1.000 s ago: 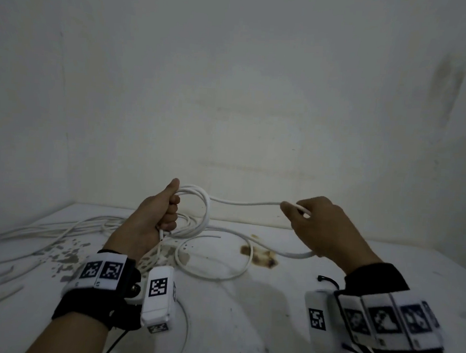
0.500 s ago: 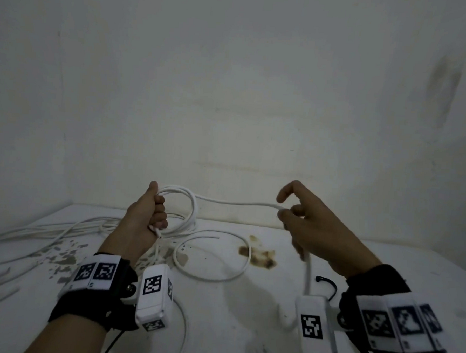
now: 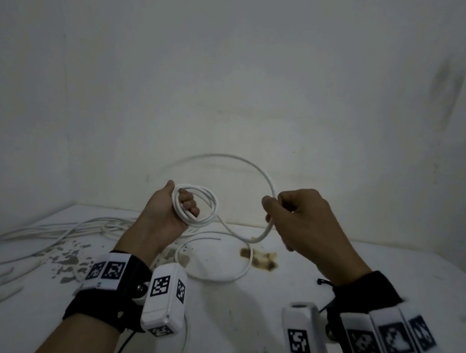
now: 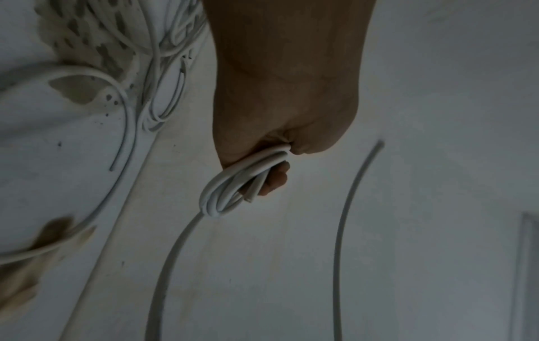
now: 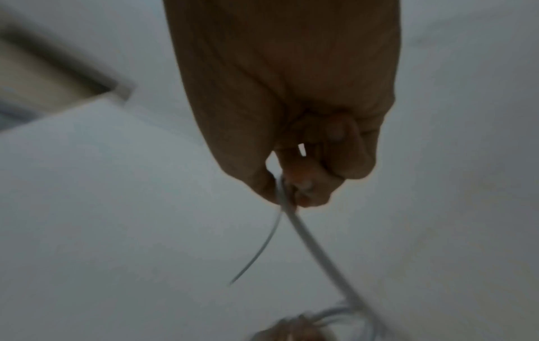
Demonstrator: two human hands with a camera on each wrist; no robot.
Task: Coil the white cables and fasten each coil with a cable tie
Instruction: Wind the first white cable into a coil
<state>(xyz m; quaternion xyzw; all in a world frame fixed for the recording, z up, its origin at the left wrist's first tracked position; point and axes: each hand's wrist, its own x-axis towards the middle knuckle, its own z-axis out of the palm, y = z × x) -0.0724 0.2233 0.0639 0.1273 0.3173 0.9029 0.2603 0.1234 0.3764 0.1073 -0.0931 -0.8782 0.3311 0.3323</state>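
Head view: coil [image 3: 195,208] of white cable, several round loops, is up in the air over the table [image 3: 288,287], gripped in my left hand [image 3: 168,213] with fingers curled through the loops. Left wrist view shows the same coil [image 4: 233,184] bunched tight under my fingers [image 4: 275,178], with a cut cable end poking out beside them. From the coil the cable [image 3: 239,234] dips, then rises to my right hand [image 3: 302,223], which pinches it between thumb and curled fingers. Past that pinch the free tail [image 3: 235,160] arcs up and leftward over both hands, against the wall [image 3: 232,68]. Right wrist view is blurred, but the pinch on the cable [image 5: 294,221] by my right hand [image 5: 294,161] reads clearly; the thin tail goes off to the left.

Around: loose cable [image 3: 221,275] lies in an open curve on the table below the hands, one end pointing right. A pile of more white cables [image 3: 61,229] spreads at the left, well apart from the coil. Brown stain [image 3: 260,258] sits just right of the loose curve. Small black tie [image 3: 323,283] lies near my right wrist, partly hidden by the sleeve. Nothing sits between the hands but the cable span itself.

Cable is smooth, round, glossy plastic. Table is white, matte, with grey chipped patches [image 3: 68,259] at the left. Wall is dull off-white with a dark smudge at upper right.
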